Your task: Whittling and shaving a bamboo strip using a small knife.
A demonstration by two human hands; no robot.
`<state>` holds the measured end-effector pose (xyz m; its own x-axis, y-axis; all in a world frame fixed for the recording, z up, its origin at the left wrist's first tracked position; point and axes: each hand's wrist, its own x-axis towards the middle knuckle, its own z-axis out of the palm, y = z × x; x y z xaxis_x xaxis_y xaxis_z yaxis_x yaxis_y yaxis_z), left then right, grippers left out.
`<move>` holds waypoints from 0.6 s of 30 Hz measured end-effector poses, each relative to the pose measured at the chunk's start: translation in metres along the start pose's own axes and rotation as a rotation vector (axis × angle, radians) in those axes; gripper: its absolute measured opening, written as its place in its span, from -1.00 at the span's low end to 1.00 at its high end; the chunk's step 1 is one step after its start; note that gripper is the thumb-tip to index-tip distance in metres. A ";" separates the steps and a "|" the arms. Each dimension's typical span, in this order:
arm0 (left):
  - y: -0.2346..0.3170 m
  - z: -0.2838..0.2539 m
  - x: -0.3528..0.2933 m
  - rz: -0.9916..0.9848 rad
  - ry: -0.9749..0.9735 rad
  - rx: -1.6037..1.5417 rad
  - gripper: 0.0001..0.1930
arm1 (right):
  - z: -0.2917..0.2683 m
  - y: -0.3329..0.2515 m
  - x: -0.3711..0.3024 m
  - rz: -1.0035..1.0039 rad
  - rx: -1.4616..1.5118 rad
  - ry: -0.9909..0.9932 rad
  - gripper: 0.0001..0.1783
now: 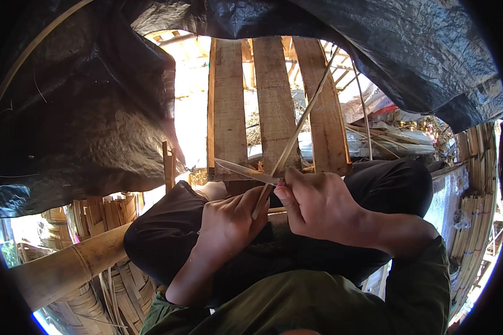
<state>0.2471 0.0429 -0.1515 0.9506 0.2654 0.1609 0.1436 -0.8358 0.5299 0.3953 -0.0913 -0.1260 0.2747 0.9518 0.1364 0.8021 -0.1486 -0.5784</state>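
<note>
In front of my lap, my left hand [233, 221] is closed round the lower end of a long, thin bamboo strip [299, 128]. The strip slants away up and to the right, across the wooden planks. My right hand [318, 202] is closed on the handle of a knife [246, 172], of which only a small pink bit shows by the thumb. Its blade points left and crosses the strip just above my left hand. Both hands are close together, nearly touching.
Three upright wooden planks [227, 106] stand ahead with bright gaps between them. Dark plastic sheeting [84, 123] hangs at the left and overhead. A thick bamboo pole [75, 262] lies at lower left. Bundled bamboo strips [475, 240] stand at the right, and more lie beyond my right knee [399, 187].
</note>
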 end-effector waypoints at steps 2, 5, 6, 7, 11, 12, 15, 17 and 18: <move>0.000 0.004 0.001 0.008 0.073 -0.119 -0.77 | -0.001 0.000 0.003 0.059 -0.009 -0.042 -0.73; -0.001 0.007 -0.002 -0.058 0.032 -0.230 -0.79 | 0.000 0.014 0.009 -0.015 -0.037 -0.022 -0.69; -0.001 0.008 -0.003 -0.058 0.026 -0.233 -0.79 | 0.001 0.017 0.010 -0.009 -0.035 -0.023 -0.69; 0.000 0.008 -0.004 -0.109 0.007 -0.290 -0.79 | 0.003 0.020 0.011 -0.026 -0.027 -0.011 -0.68; -0.005 0.010 -0.005 -0.160 -0.028 -0.409 -0.77 | 0.012 0.027 0.015 0.080 -0.174 0.094 -0.78; -0.004 0.010 -0.004 -0.159 -0.024 -0.411 -0.77 | 0.011 0.027 0.013 0.077 -0.178 0.094 -0.78; -0.003 0.010 -0.005 -0.144 -0.057 -0.339 -0.77 | 0.013 0.029 0.009 0.006 -0.072 -0.022 -0.81; -0.001 0.007 -0.002 -0.192 -0.051 -0.445 -0.78 | 0.016 0.045 0.012 -0.203 -0.386 0.372 -0.84; 0.001 0.005 -0.003 -0.182 -0.043 -0.443 -0.78 | 0.016 0.040 0.009 -0.209 -0.394 0.380 -0.84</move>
<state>0.2454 0.0384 -0.1552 0.9327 0.3605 0.0029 0.1869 -0.4902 0.8514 0.4214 -0.0847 -0.1605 0.2017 0.8197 0.5362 0.9765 -0.1258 -0.1750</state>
